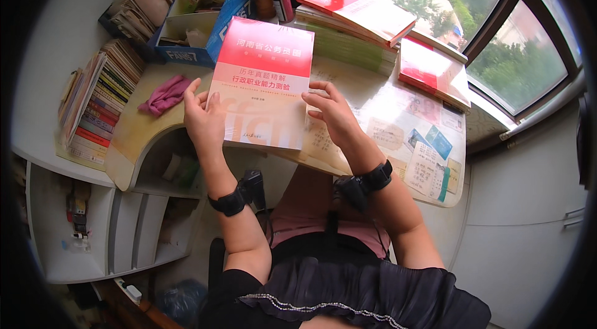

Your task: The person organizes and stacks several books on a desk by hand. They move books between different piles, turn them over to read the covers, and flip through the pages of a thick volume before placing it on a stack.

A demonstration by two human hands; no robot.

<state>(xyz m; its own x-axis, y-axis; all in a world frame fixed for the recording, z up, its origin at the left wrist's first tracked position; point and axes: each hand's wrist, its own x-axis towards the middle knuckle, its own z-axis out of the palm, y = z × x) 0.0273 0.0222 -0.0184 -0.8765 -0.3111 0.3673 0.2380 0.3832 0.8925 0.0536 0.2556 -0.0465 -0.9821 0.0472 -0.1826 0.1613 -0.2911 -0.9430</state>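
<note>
A thick paperback book (266,112) with a red and cream cover bearing printed writing is in front of me, front side up. Its lower end reaches the front edge of the desk (326,161). My left hand (205,117) grips the left edge, thumb on the cover. At the right edge, my right hand (331,107) holds the book with the thumb tip at the cover's border and the other fingers spread. Whether the book rests on the desk or is slightly raised, I cannot tell.
Red-and-white books (361,7) top a stack near the window, with another red-and-white book (433,68) to the right. A crumpled purple cloth (165,96), a blue cardboard box (186,54), a spray can (282,5) and a row of books (100,119) stand left. Papers and cards (419,165) lie right.
</note>
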